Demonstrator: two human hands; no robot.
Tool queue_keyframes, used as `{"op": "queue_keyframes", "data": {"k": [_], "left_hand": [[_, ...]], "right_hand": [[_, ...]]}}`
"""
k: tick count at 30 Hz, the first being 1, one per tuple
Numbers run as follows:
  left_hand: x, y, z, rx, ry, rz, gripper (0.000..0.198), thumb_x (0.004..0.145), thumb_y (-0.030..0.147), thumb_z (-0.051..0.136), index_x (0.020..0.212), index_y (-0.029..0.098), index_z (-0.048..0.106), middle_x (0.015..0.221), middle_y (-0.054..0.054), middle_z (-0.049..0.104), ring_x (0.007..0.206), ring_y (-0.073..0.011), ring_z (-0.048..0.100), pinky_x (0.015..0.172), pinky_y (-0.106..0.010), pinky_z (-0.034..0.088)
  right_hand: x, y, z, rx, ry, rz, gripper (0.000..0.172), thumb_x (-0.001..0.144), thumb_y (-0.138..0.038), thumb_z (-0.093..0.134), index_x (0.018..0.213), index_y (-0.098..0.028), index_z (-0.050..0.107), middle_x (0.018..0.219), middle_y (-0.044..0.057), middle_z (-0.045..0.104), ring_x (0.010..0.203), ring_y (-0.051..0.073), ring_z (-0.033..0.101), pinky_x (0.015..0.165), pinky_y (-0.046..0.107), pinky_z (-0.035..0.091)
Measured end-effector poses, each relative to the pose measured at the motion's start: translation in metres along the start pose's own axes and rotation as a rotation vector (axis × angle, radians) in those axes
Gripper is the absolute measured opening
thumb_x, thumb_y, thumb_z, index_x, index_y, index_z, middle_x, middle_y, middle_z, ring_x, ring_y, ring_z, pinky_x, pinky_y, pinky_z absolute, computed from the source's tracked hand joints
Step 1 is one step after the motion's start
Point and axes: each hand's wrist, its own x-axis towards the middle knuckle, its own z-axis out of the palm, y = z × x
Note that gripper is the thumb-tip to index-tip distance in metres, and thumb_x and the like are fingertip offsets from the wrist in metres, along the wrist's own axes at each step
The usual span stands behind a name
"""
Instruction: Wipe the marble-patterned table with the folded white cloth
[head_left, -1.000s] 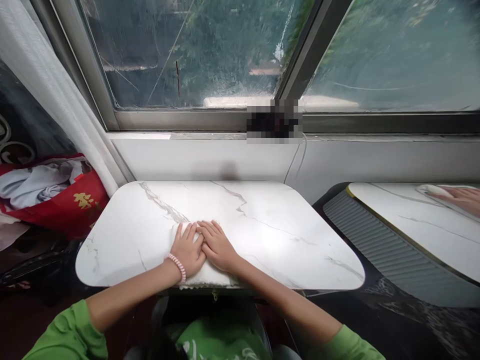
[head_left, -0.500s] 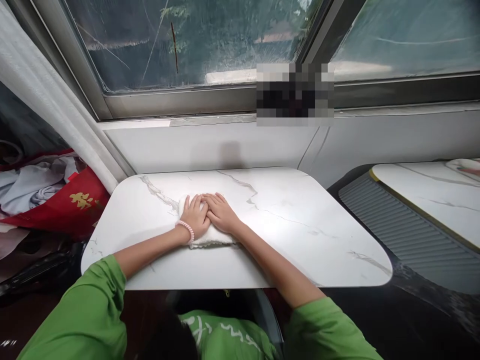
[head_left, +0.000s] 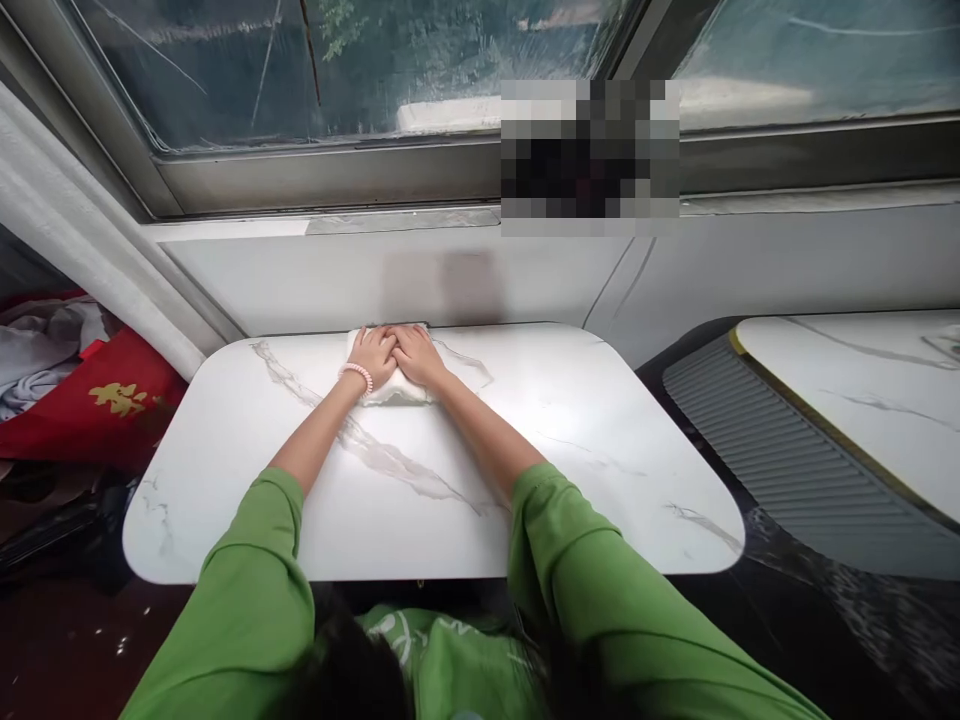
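A folded white cloth lies at the far edge of a white marble table, close to the wall under the window. My left hand, with a pink bead bracelet on its wrist, lies flat on the cloth with its fingers stretched out. My right hand presses flat on the cloth beside it, fingers touching those of the left. Both arms in green sleeves reach far across the table. Most of the cloth is hidden under the hands.
A red bag with clothes lies at the left beside a white curtain. A second marble table stands at the right past a grey ribbed panel. The window sill runs behind the table.
Both hands have slid the cloth from the table's near edge across to its far edge by the wall. The head has leaned forward with them.
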Motion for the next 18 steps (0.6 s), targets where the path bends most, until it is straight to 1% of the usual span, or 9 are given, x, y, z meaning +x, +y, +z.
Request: {"op": "queue_keyframes", "data": {"k": [2,4,7,9,11,13,18], "left_hand": [[0.003,0.002,0.001,-0.007,0.009,-0.014,0.045,0.092,0.020,0.040,0.135,0.011,0.051,0.149,-0.015,0.045,0.140,-0.0253,0.038,0.122,-0.046,0.015],[0.000,0.006,0.001,-0.007,0.011,-0.032,0.045,0.094,0.020,0.038,0.135,0.011,0.052,0.151,-0.015,0.044,0.141,-0.0248,0.037,0.122,-0.046,0.014],[-0.011,0.017,0.001,0.003,0.000,-0.061,0.046,0.095,0.020,0.036,0.136,0.010,0.051,0.154,-0.016,0.040,0.144,-0.0252,0.033,0.122,-0.046,0.014],[-0.023,0.028,0.002,0.006,-0.003,-0.059,0.047,0.094,0.021,0.036,0.138,0.010,0.050,0.155,-0.016,0.038,0.145,-0.0262,0.031,0.122,-0.048,0.014],[-0.039,0.045,0.003,0.005,-0.007,-0.032,0.048,0.094,0.022,0.036,0.138,0.009,0.049,0.156,-0.017,0.036,0.146,-0.0278,0.030,0.122,-0.050,0.013],[-0.060,0.065,0.004,0.003,-0.017,0.011,0.050,0.094,0.024,0.037,0.140,0.008,0.048,0.156,-0.019,0.034,0.147,-0.0302,0.028,0.121,-0.052,0.013],[-0.125,0.125,0.007,-0.022,-0.037,0.083,0.057,0.094,0.029,0.038,0.145,0.003,0.040,0.158,-0.022,0.028,0.148,-0.0366,0.021,0.121,-0.058,0.010]], "right_hand": [[0.001,0.003,-0.001,-0.007,0.003,0.004,0.039,0.089,-0.016,0.032,0.120,-0.015,0.056,0.129,0.012,0.063,0.123,0.024,0.051,0.116,0.045,0.023],[-0.002,0.004,0.000,-0.014,0.002,0.006,0.042,0.090,-0.016,0.031,0.124,-0.014,0.054,0.136,0.012,0.059,0.130,0.024,0.047,0.117,0.047,0.022],[-0.015,0.002,0.000,-0.024,-0.024,0.011,0.047,0.091,-0.017,0.029,0.132,-0.011,0.052,0.147,0.013,0.050,0.141,0.026,0.036,0.119,0.048,0.020],[-0.032,0.001,-0.003,-0.033,-0.038,0.011,0.048,0.092,-0.018,0.028,0.134,-0.010,0.050,0.149,0.013,0.047,0.144,0.026,0.033,0.120,0.048,0.020],[-0.055,-0.002,-0.010,-0.049,-0.048,0.010,0.049,0.093,-0.019,0.028,0.136,-0.009,0.049,0.151,0.014,0.045,0.145,0.026,0.032,0.120,0.050,0.020],[-0.085,-0.006,-0.019,-0.068,-0.062,-0.008,0.049,0.094,-0.021,0.028,0.137,-0.010,0.049,0.151,0.014,0.045,0.145,0.026,0.033,0.120,0.051,0.020],[-0.175,-0.024,-0.047,-0.071,-0.100,-0.059,0.050,0.096,-0.025,0.029,0.141,-0.013,0.047,0.153,0.012,0.042,0.146,0.024,0.031,0.122,0.051,0.019]]}}
